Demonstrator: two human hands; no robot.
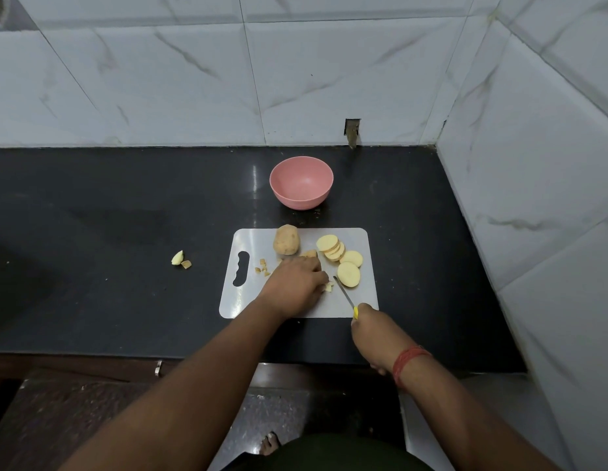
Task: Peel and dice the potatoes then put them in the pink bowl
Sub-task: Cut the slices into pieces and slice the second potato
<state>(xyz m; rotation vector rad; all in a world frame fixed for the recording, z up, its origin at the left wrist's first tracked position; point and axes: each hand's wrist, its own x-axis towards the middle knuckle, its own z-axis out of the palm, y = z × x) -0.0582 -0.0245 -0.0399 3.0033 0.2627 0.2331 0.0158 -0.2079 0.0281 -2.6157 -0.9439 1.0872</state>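
White marble-look tiles line the wall behind and to the right of a black table (126, 205), on which a white board (296, 309) lies with its handle slot to the left. The pink bowl (301, 181) stands behind the board, apart from it, upright. A whole unpeeled potato (286, 244) rests at the board's far edge. To its right, peeled round slices (340, 258) lie overlapping in a row, the nearest one flat beside the knife (345, 295). The left hand (294, 283) is palm down in the middle of the board, fingers curled over a piece of potato that it mostly hides; a few pale cut bits (328, 286) show at its fingertips. The right hand (374, 334) grips the knife's yellow handle at the board's near right corner, blade pointing up-left toward the left hand's fingertips. Small scraps (263, 266) lie near the slot, and two more pieces (181, 260) sit on the table well left of the board.
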